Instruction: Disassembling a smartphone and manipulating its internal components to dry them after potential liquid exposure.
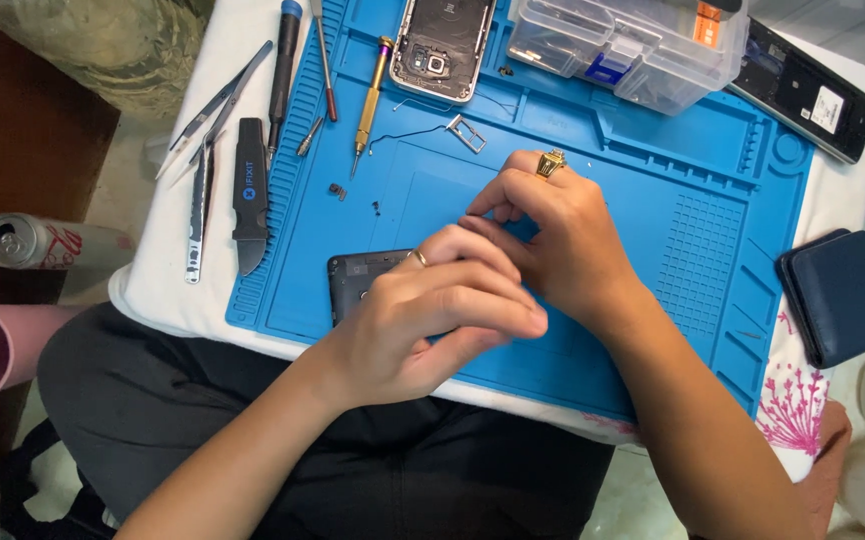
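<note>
Black phone [358,280] lies flat on the blue mat [653,180], near its front edge, mostly hidden under the hands. Left hand [433,320] is curled over it, fingers folded in, seemingly pinning it down; can't tell if it truly grips. Right hand [563,245] has its fingertips pinched together just above the phone's far edge; whatever sits between them is too small to see.

Handling, my read: the phone is light, stiff, slick-backed and fragile once opened. Hold it by the side edges, not the faces.

Outward: tiny screws [338,190] and a tray [467,133] lie loose on the mat beyond the hands. An opened phone shell [443,45] and a clear parts box [633,45] sit at the far edge. Gold screwdriver [371,95], tweezers [215,105] and pry tool [250,190] lie on the left. Soda can [13,240] sits off the worktop, dark pouch [841,295] on the right.
</note>
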